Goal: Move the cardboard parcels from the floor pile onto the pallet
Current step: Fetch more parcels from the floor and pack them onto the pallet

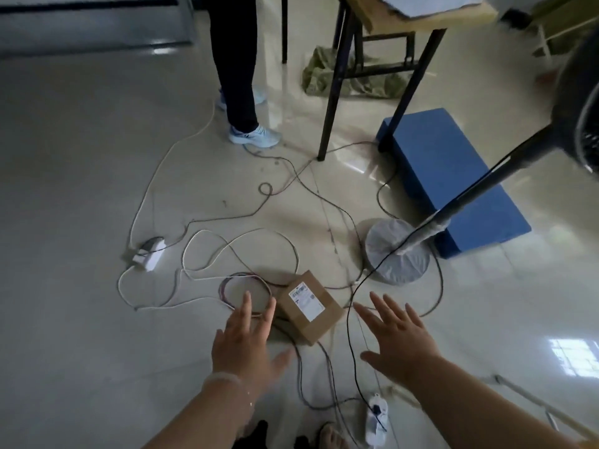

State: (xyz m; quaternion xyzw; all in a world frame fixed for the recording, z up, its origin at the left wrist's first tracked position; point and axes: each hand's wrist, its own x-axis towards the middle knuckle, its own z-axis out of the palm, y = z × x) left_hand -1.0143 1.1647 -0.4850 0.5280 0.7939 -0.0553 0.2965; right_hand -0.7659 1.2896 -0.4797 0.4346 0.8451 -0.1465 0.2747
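A small brown cardboard parcel (310,307) with a white shipping label lies on the tiled floor among loose cables. My left hand (246,343) hovers just left of it with straight, spread fingers and holds nothing. To the parcel's right my right hand (397,338) is spread the same way, a short gap away, also holding nothing. A blue pallet (453,176) lies flat on the floor at the right, beyond a fan stand, with nothing on its top.
A standing fan's round base (393,254) and slanted pole (479,189) stand between parcel and pallet. Cables and power strips (147,254) sprawl over the floor. A person's legs (238,76) stand at the back, beside a black-legged table (337,79).
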